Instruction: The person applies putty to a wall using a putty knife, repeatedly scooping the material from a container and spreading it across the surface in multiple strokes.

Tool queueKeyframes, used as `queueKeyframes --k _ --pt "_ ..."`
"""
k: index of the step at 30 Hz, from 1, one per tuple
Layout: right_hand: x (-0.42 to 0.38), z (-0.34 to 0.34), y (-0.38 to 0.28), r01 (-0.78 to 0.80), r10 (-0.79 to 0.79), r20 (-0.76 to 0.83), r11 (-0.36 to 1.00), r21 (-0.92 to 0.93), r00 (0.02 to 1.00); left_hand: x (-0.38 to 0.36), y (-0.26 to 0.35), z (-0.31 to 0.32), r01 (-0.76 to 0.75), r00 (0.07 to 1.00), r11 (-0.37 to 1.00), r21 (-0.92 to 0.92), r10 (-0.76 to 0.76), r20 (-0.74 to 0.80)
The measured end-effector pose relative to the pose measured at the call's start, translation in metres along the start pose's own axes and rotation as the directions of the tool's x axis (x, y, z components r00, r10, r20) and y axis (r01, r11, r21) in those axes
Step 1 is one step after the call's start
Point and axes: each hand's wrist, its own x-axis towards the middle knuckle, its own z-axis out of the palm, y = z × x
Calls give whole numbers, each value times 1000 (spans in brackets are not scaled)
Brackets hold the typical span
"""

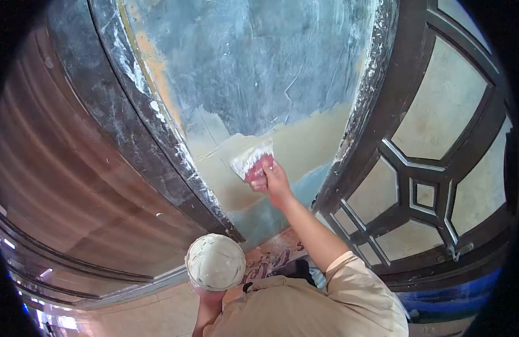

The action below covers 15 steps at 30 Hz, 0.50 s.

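Observation:
My right hand (272, 182) is closed round the red handle of a wide putty knife (252, 160). White putty coats its blade, which is at the wall (259, 67). A damp-looking beige band of putty (304, 135) spreads across the lower wall around the blade. Above that band the surface is blue-grey, with scratches and patches. My left hand (210, 294) supports a round tub of white putty (215, 262) from below, near my body. The tub's top faces up and shows creamy, streaked putty. Most of the left fingers are hidden under it.
A dark wooden frame (152, 140) spattered with white borders the wall on the left, beside a brown curtain-like surface (74, 168). On the right is a dark panelled door (383, 157) with a latch (455, 251). A lettered mat (270, 261) lies on the tiled floor (152, 312).

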Motion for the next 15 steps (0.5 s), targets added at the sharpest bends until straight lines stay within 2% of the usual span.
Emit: queueKeyframes --k 1,2,4,7,9,11,15 --pt "3 -8 15 -10 10 -7 1000 8 1000 1 -5 -2 -39 999 956 290 43 -6" --pt "0 -21 36 -87 88 -38 996 22 995 1 -5 1 -42 999 956 290 46 -6" --pt "-27 -41 62 -265 270 -67 961 74 961 1 -5 12 -24 1000 999 33 24 1" --pt "-44 -53 73 -303 307 -76 951 63 949 7 -8 23 -19 1000 999 -48 17 -23" --pt "-40 -36 48 -269 276 -49 957 104 960 3 -10 31 3 998 992 -123 -10 -57" --pt "-34 -10 12 -223 222 27 974 48 975 3 -10 38 20 996 980 -196 -36 -79" --pt "-25 28 -22 -193 163 202 971 141 966 8 -7 52 37 992 941 -336 -77 -105"
